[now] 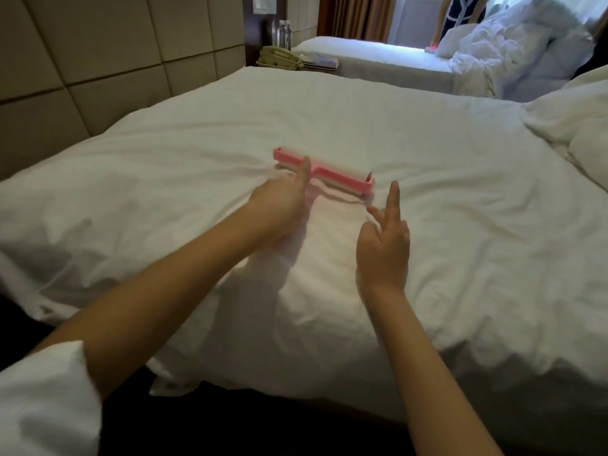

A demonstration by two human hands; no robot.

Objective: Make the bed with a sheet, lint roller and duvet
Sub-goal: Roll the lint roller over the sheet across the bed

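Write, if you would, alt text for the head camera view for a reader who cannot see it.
A person's left hand holds a pink lint roller against the white sheet of a bed, while the right hand hovers open beside it, fingers outstretched. A second bed with heaped bedding stands behind.

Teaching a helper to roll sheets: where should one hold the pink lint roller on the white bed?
Hold the pink plastic lint roller by its middle handle, coming from the near side: the wide roll lies crosswise and must turn freely. The left hand holds it there, thumb laid toward the frame.
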